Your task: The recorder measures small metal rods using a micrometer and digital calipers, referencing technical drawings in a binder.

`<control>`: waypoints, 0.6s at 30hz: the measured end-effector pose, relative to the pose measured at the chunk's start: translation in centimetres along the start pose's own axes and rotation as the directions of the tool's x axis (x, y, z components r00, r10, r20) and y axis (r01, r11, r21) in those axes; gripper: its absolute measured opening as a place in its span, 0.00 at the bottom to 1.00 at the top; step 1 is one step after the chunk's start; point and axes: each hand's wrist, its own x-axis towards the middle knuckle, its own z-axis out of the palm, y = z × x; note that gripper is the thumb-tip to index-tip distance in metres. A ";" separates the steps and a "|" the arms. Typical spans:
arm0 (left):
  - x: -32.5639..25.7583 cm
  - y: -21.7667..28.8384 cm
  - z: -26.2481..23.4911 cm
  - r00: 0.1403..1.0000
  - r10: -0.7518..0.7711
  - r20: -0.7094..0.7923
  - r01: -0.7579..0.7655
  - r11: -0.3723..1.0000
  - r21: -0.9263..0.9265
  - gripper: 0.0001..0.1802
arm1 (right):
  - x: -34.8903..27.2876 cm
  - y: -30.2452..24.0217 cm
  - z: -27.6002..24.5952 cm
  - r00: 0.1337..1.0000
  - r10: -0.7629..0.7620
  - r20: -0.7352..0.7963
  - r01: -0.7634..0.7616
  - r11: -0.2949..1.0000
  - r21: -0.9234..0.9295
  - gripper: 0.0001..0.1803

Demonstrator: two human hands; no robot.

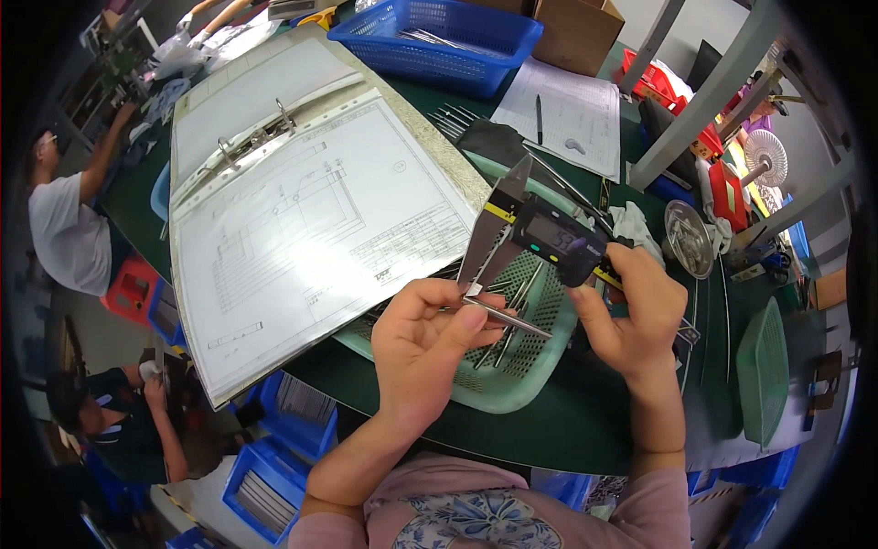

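My left hand (419,343) pinches a thin metal rod (519,321) between thumb and fingers, its free end pointing to the right. In my right hand (640,316) is a digital caliper (560,240), gripped near its slider end. The caliper's jaws reach down to the rod beside my left fingertips; whether they touch it on both sides I cannot tell. Below both hands stands a pale green plastic basket (508,399) with several more metal rods inside. An open ring binder (315,247) with a technical drawing in a clear sleeve lies left of my hands.
A blue basket (430,16) with thin rods stands at the back. Right of it lie a paper sheet (572,110) and a black pen (539,120). A metal post (700,96), a round dish (688,240) and another green basket (765,371) are on the right. Two people (69,220) are at left.
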 end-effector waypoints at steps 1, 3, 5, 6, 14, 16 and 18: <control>0.0 0.0 0.1 1.000 0.010 -0.014 -0.009 0.999 0.041 0.09 | 0.0 0.0 -0.1 1.000 -0.003 0.002 0.003 1.000 0.002 0.17; 0.0 0.0 0.1 0.999 0.021 -0.030 -0.019 0.996 0.083 0.08 | 0.0 -0.1 -0.2 1.000 0.021 0.009 -0.021 1.000 -0.016 0.17; 0.0 0.0 0.1 0.999 0.024 -0.022 -0.022 0.998 0.066 0.08 | 0.0 -0.1 -0.1 1.000 0.019 -0.005 -0.019 1.000 -0.005 0.17; 0.0 0.0 0.1 0.999 0.024 -0.023 -0.023 0.998 0.065 0.08 | 0.0 -0.1 0.0 1.000 0.019 -0.020 -0.019 1.000 0.004 0.16; 0.0 0.2 0.0 1.000 -0.019 -0.014 0.020 0.999 0.035 0.08 | 0.0 -0.1 -0.1 1.000 0.019 -0.008 -0.019 1.000 -0.003 0.16; 0.2 0.2 0.2 0.999 -0.031 -0.015 0.032 0.999 0.044 0.08 | 0.1 0.1 -0.1 1.000 0.020 0.003 -0.019 0.999 -0.041 0.16; 0.1 0.3 0.1 0.999 -0.039 -0.022 0.041 0.997 0.061 0.08 | 0.0 0.3 0.1 0.998 0.051 -0.025 -0.051 0.998 -0.022 0.16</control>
